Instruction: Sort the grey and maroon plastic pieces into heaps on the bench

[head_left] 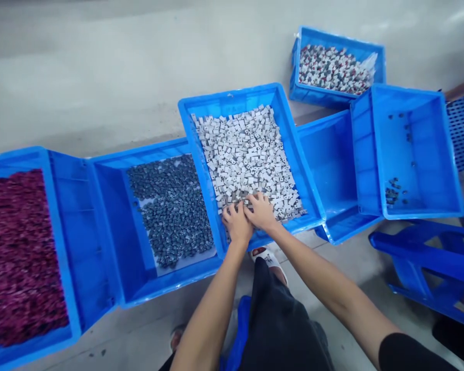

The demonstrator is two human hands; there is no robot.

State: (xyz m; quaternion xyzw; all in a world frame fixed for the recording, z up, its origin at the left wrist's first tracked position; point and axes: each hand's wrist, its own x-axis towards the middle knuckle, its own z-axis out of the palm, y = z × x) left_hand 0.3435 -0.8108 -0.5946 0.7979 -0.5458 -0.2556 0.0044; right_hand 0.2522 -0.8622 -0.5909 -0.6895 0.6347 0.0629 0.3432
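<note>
My left hand (237, 222) and my right hand (262, 211) are side by side at the near end of a blue plastic bin (312, 198). Many small white block-shaped pieces (251, 149) cover most of its floor. Both hands rest on the pieces with fingers bent and somewhat apart, the fingertips down among them. Neither hand visibly grips a piece, though the fingertips are partly hidden. Around the fingers some pieces look greyer than the rest.
Left of the bin, another blue bin (112, 232) holds dark grey pieces (174, 216); farther left are dark red pieces (19, 257). At right, a tilted bin (429, 154) has a few dark pieces. Behind it, a bin (320, 95) contains mixed pieces. A blue stool (417, 252) stands at right.
</note>
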